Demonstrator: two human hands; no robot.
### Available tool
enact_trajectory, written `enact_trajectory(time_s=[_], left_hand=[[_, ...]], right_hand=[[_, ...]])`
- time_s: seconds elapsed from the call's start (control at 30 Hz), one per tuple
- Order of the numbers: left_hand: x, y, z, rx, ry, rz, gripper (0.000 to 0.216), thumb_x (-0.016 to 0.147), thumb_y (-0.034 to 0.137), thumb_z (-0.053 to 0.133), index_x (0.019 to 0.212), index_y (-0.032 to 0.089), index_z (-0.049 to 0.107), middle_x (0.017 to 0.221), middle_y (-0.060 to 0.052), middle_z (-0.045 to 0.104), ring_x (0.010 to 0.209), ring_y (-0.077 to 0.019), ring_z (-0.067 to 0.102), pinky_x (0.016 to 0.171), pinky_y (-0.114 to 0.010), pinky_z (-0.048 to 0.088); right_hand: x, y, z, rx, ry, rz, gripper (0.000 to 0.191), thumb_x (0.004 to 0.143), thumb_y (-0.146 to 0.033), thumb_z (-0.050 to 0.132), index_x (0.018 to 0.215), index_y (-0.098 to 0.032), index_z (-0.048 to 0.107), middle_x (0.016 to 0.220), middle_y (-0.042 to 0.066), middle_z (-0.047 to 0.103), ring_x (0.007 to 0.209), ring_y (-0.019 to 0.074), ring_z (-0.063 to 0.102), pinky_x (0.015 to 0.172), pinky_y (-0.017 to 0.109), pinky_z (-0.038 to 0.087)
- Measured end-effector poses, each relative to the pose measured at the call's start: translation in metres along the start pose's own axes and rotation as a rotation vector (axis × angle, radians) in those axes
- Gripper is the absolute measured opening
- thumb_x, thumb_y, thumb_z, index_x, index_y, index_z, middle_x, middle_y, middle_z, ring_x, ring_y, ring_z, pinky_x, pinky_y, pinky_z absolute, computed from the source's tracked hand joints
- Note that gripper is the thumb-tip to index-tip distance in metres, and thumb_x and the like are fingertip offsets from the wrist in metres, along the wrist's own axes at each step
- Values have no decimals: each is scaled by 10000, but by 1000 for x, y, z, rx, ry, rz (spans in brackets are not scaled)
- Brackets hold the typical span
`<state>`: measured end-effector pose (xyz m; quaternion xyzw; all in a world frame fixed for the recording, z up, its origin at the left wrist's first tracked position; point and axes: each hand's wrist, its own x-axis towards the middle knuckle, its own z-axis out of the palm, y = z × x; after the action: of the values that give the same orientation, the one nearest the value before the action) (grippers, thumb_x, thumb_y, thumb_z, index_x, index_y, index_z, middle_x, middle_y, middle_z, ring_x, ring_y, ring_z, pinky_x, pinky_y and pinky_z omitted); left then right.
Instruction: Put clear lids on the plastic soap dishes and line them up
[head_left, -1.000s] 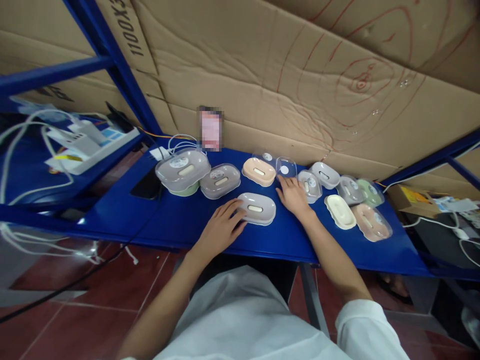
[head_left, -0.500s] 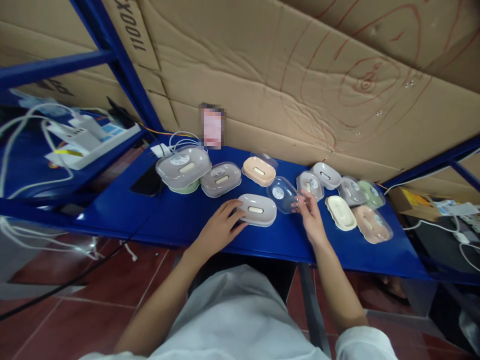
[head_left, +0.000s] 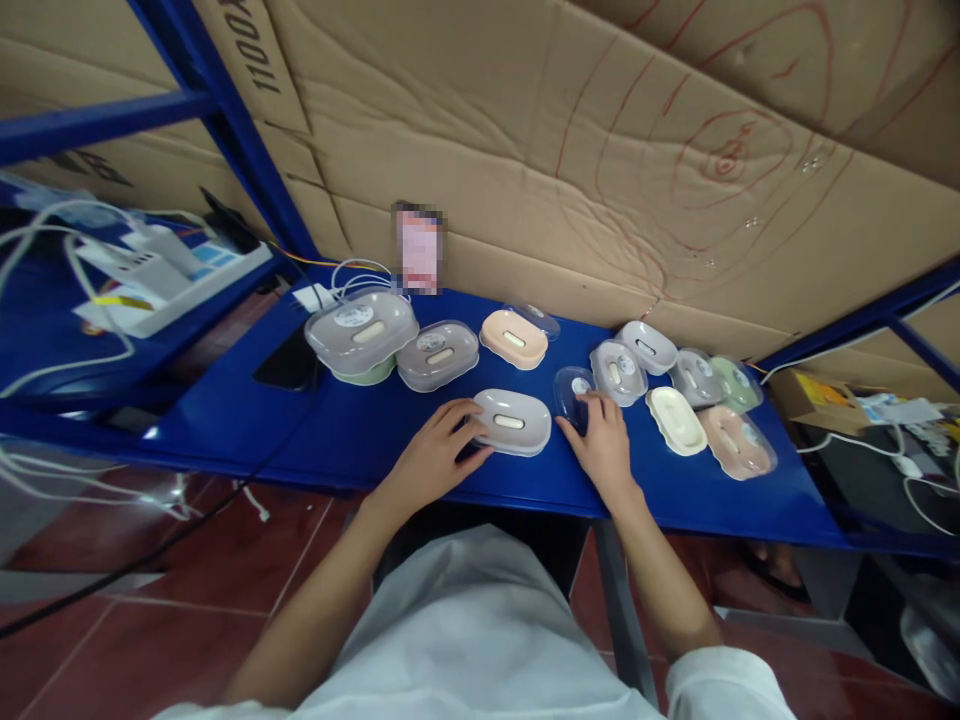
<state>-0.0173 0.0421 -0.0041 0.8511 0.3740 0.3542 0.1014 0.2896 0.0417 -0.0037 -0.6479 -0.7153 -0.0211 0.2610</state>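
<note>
My left hand [head_left: 433, 455] rests on the blue shelf [head_left: 360, 440] with its fingers curled against the left end of a grey soap dish [head_left: 512, 422]. My right hand [head_left: 600, 445] holds a clear plastic lid [head_left: 571, 390] just right of that dish, fingers over its near edge. Behind them stand a peach soap dish [head_left: 514, 339], a lidded grey box [head_left: 438, 354] and a stacked lidded box [head_left: 361, 333].
More soap dishes and lids lie to the right: a cream one [head_left: 676, 420], a pink lidded one [head_left: 735, 441], green [head_left: 735, 384] and grey ones. A black phone [head_left: 283, 360] lies at left. Cables and a power strip [head_left: 150, 275] sit on the left shelf. Cardboard [head_left: 600, 150] backs the shelf.
My right hand picked up the clear lid from the back row and brought it toward me, down beside the grey soap dish. My left hand stayed on the dish.
</note>
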Motion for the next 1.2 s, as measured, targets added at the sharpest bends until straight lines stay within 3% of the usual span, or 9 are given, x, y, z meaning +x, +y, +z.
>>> enact_trajectory(time_s=[0.1,0.2,0.3,0.43,0.67,0.9,1.2], left_hand=[[-2,0,1,5,-11,-1,216,1011,297,692,1213,226,668,1366,-121,646,1290,-288,643,1119,-487,574],[-4,0,1,0,-15,-9,399,1021,330,686,1400,235,605,1497,-154,576,1378,-312,606,1145,-504,563],[-3,0,1,-21,-32,-26,535,1033,355,668,1538,272,514,1647,-162,445,1509,-327,499,1212,-525,509],[-3,-3,2,-67,-94,-60,606,1021,377,686,1582,294,471,1709,-151,371,1573,-336,424,1254,-547,460],[-8,-10,5,-165,-67,-113,561,972,403,752,1498,324,576,1651,-118,439,1478,-324,544,1199,-537,524],[-10,-12,9,-158,-46,-111,512,978,430,740,1457,293,623,1629,-130,461,1444,-324,580,1171,-524,551],[-6,-7,4,-180,-104,-161,521,995,414,710,1490,308,585,1672,-95,434,1537,-294,490,1227,-496,493]], right_hand=[[-3,1,-10,209,7,-76,470,1040,-532,602,1376,-204,600,1396,185,637,1365,343,586,1158,579,498],[-9,-8,-19,385,-135,-251,466,1075,-425,574,1499,-241,514,1538,153,577,1487,284,515,1235,540,455],[-14,-23,-19,409,-273,-434,456,1112,-311,487,1566,-268,473,1624,114,535,1567,255,437,1310,569,351],[-18,-36,-13,321,-267,-539,513,1110,-210,420,1612,-304,455,1653,76,519,1581,250,428,1331,605,290],[-24,-42,-5,177,-228,-592,550,1112,-244,485,1656,-298,418,1673,69,483,1600,249,392,1350,588,277],[-27,-42,-2,117,-144,-643,662,1106,-168,480,1716,-304,263,1691,105,449,1603,258,384,1336,589,309],[-30,-39,-1,139,-123,-567,613,1096,-250,550,1679,-324,375,1732,114,377,1611,297,361,1310,581,377]])
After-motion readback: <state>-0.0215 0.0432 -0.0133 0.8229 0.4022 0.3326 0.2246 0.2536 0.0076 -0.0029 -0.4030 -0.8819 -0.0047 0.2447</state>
